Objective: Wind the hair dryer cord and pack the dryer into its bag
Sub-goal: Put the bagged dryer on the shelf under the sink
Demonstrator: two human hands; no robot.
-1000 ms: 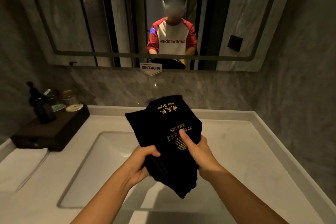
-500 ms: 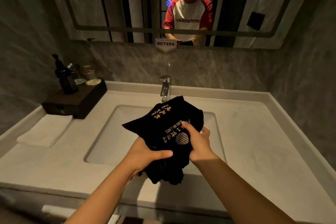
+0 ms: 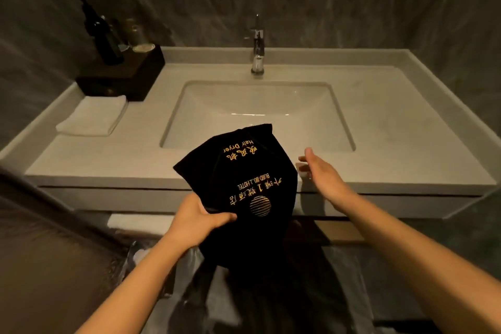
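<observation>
Above the front edge of the counter (image 3: pixel 393 127), the black bag (image 3: pixel 238 184) hangs in the air, well in front of the sink (image 3: pixel 257 106) and the faucet (image 3: pixel 257 46). The left hand (image 3: pixel 198 221) holds it alone, thumb pressed on the cloth near the gold round logo and fingers closed behind. The right hand (image 3: pixel 320 171) is open just beside the bag, apart from it, holding nothing. The bag looks full and rounded, so I judge the dryer is already inside and the packing is almost finished; the dryer itself and its cord are not visible. The next move probably needs a place to put the bag down. The cloth is soft, with gold letters reading "Hair Dryer" upside down.
</observation>
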